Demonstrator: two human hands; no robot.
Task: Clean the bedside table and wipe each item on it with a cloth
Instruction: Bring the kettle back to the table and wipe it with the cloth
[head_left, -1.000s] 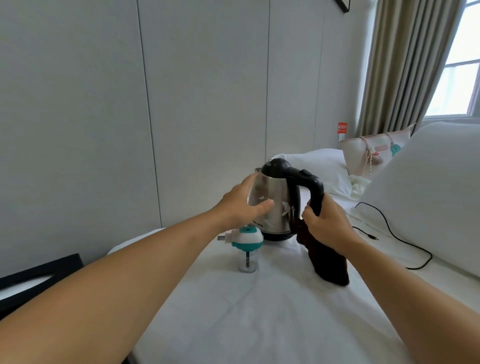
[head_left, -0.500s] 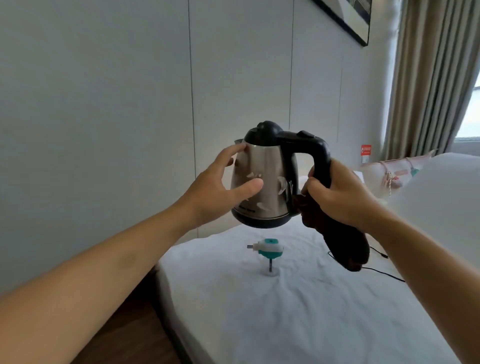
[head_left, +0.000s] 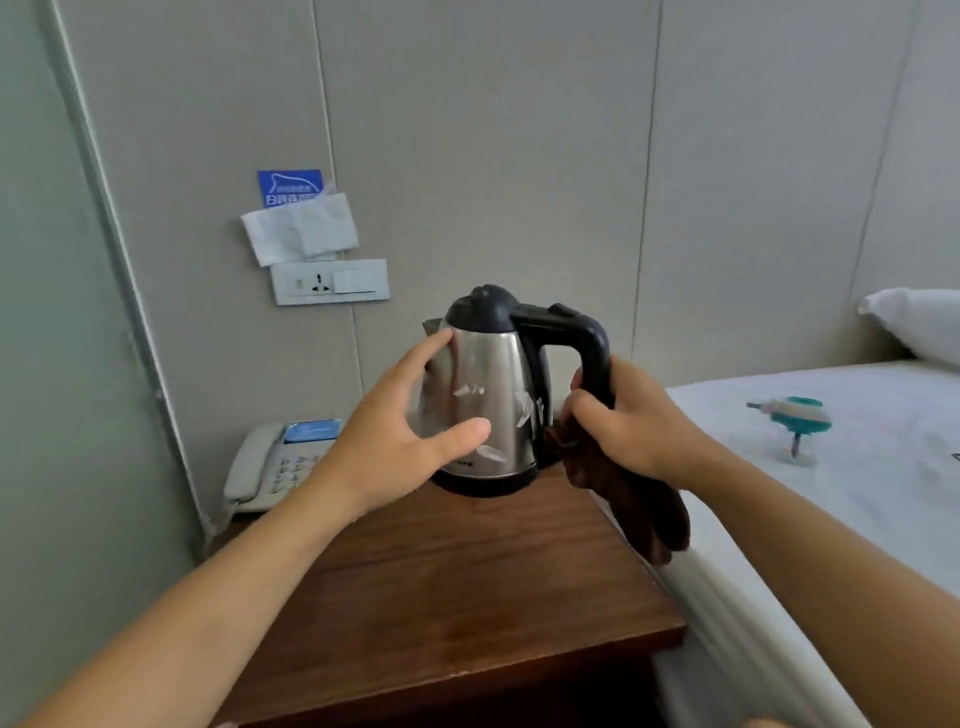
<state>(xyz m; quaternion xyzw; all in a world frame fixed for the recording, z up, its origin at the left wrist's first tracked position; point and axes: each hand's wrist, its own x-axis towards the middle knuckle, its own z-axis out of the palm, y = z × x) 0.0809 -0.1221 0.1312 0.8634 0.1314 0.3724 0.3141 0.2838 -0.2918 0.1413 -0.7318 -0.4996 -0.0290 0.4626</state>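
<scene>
1. The kettle (head_left: 488, 395) stands upright at the back of the wooden tabletop (head_left: 467, 587); whether its base fully rests there cannot be told.
2. The left hand (head_left: 400, 441) lies spread on the kettle's steel side, fingers nearly straight, thumb across the front.
3. The right hand (head_left: 628, 421) curls around the kettle's black handle and also pinches a dark cloth (head_left: 644, 509), which hangs right of the kettle over the tabletop edge.
4. A phone (head_left: 270, 462) sits left of the kettle.
5. A teal plug-in device (head_left: 795, 421) stands on the bed (head_left: 857, 519), right of the kettle.
</scene>
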